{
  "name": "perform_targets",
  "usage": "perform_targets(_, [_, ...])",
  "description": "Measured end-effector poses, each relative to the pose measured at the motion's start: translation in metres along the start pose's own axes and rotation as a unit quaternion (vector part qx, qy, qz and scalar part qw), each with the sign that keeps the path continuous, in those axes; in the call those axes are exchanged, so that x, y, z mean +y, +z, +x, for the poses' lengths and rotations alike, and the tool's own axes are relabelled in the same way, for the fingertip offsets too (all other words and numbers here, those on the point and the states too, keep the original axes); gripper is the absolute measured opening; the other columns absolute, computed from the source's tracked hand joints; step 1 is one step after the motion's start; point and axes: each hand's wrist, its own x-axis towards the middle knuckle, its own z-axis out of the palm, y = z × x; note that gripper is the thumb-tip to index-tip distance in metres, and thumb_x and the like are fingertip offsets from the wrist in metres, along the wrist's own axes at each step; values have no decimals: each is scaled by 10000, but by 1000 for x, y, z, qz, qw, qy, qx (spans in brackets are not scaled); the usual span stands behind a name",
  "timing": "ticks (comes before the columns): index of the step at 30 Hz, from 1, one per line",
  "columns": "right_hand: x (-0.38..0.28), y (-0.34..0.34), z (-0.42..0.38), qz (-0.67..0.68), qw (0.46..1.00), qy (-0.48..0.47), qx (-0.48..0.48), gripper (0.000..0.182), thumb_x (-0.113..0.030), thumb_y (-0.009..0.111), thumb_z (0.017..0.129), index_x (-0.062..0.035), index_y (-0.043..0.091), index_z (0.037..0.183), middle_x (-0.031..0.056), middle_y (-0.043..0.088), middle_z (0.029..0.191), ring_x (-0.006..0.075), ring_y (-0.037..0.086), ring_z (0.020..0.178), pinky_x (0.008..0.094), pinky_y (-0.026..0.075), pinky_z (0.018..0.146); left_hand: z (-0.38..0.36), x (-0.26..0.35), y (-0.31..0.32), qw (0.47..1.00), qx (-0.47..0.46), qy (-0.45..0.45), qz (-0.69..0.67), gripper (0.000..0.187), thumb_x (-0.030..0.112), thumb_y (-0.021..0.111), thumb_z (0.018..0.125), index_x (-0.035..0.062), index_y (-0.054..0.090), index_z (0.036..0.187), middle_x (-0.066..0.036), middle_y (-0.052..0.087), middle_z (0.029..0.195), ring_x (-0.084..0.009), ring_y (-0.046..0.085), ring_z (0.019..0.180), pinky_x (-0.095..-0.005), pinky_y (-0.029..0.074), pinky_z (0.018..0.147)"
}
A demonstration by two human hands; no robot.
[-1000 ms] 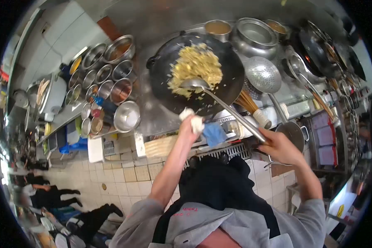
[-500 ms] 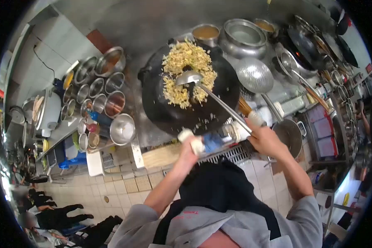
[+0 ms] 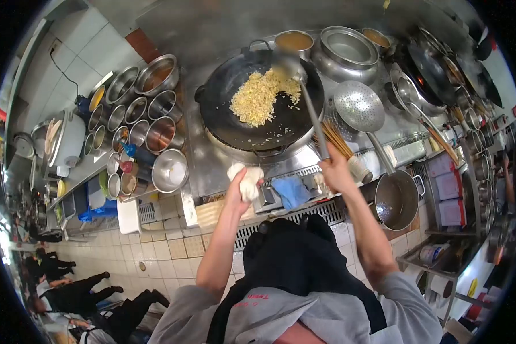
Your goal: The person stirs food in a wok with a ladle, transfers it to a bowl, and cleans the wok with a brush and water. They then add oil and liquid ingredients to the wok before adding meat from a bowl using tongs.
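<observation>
A black wok [image 3: 218, 114] sits on the stove with a heap of yellow fried rice [image 3: 255, 102] in it. My left hand [image 3: 238, 186] is closed on a bunched white cloth [image 3: 248, 179], just in front of the wok's near rim. My right hand [image 3: 335, 172] grips the long handle of a metal ladle [image 3: 312, 109]. The ladle's blurred bowl is over the rice at the wok's far right. Between my hands, a blue cloth [image 3: 293, 191] lies on the stove's front edge.
Metal containers and bowls [image 3: 169, 171] crowd the left counter. On the right are a perforated strainer [image 3: 359, 106], a bamboo brush [image 3: 338, 140], a deep pot [image 3: 397, 200] and stacked woks [image 3: 433, 71]. Several people in dark clothes [image 3: 77, 291] are at the lower left.
The rice was spread in a ring and is now heaped together. The ladle has moved to the far right of the wok. My left hand and its white cloth moved left, apart from the blue cloth.
</observation>
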Motion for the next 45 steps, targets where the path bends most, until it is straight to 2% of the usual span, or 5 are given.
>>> perform_targets(12, [6, -23, 22, 245, 918, 197, -243, 470, -84, 580, 903, -87, 453, 1356, -5, 523, 619, 74, 449, 378, 230, 344, 307, -62, -48, -50, 1000, -5, -3, -9, 445, 339, 549, 947, -22, 530, 1206, -168, 665, 1025, -253, 679, 803, -320, 568, 638])
perform_targets(24, [-12, -15, 36, 280, 917, 200, -200, 439, -87, 556, 922, -51, 444, 1345, 5, 482, 601, 86, 442, 381, 242, 328, 304, -89, -60, -32, 999, 18, -10, 39, 459, 300, 515, 969, -28, 452, 1284, -211, 649, 1001, -244, 664, 781, -366, 566, 637])
perform_targets(36, [-24, -59, -35, 20, 952, 104, -286, 567, -140, 596, 898, -85, 411, 1432, -11, 512, 598, 76, 475, 414, 252, 391, 374, -76, -57, 5, 989, 117, 72, 52, 383, 264, 585, 939, -6, 529, 1205, -157, 679, 936, -203, 667, 726, -301, 540, 565])
perform_targets(41, [-29, -94, 9, -375, 908, -154, -110, 566, -126, 589, 844, -69, 428, 1384, 269, 626, 737, 445, 617, 652, 479, 519, 605, -31, -42, 17, 996, 67, 46, 32, 452, 323, 536, 964, 1, 465, 1273, -184, 649, 1071, -281, 677, 859, -326, 561, 612])
perform_targets(45, [-12, -74, -6, -454, 885, -97, -36, 606, -91, 555, 834, -60, 366, 1409, 281, 635, 768, 460, 622, 703, 529, 513, 664, 31, -21, 33, 998, 34, 45, 26, 429, 444, 543, 952, 69, 541, 1158, -117, 659, 939, -256, 670, 786, -355, 547, 594])
